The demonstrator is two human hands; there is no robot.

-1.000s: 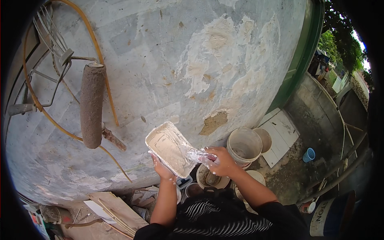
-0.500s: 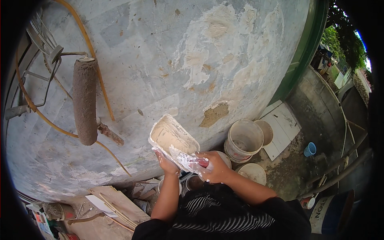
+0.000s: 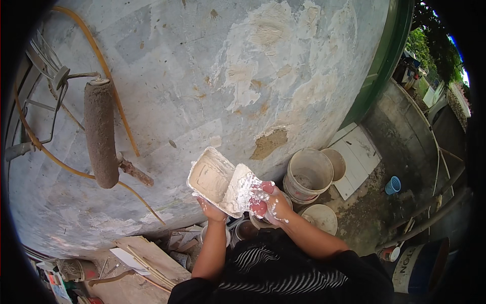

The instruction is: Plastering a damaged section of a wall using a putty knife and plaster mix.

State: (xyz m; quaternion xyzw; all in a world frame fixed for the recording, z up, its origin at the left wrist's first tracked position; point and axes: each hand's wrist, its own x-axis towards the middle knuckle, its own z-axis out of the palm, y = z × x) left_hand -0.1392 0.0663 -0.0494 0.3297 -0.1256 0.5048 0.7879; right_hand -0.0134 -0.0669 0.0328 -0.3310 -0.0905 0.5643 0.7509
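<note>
My left hand (image 3: pixel 212 210) grips a rectangular plastic tub (image 3: pixel 192 178) from below, its inside coated with off-white filler. In my right hand (image 3: pixel 277 206) is a putty knife (image 3: pixel 239 188) thickly smeared with white filler. Its blade rests in the right part of the tub, turned broad side up. White filler also spots my right fingers and wrist. Beyond both hands stands a grey-white wall (image 3: pixel 172 101) with lighter patches of filler (image 3: pixel 268 30) and one bare brown spot (image 3: pixel 269 144).
A paint roller (image 3: pixel 101 134) and a yellow hose (image 3: pixel 96 45) hang at the left. Buckets (image 3: pixel 310 175) stand along the wall foot, near a white panel (image 3: pixel 356 159), a blue plastic basket (image 3: pixel 392 186) and a drum (image 3: pixel 422 266). Boards (image 3: pixel 157 261) lie at the lower left.
The putty knife has turned in my right hand, so its filler-covered blade now stands up inside the tub. My right fingers show more. The tub has tilted slightly.
</note>
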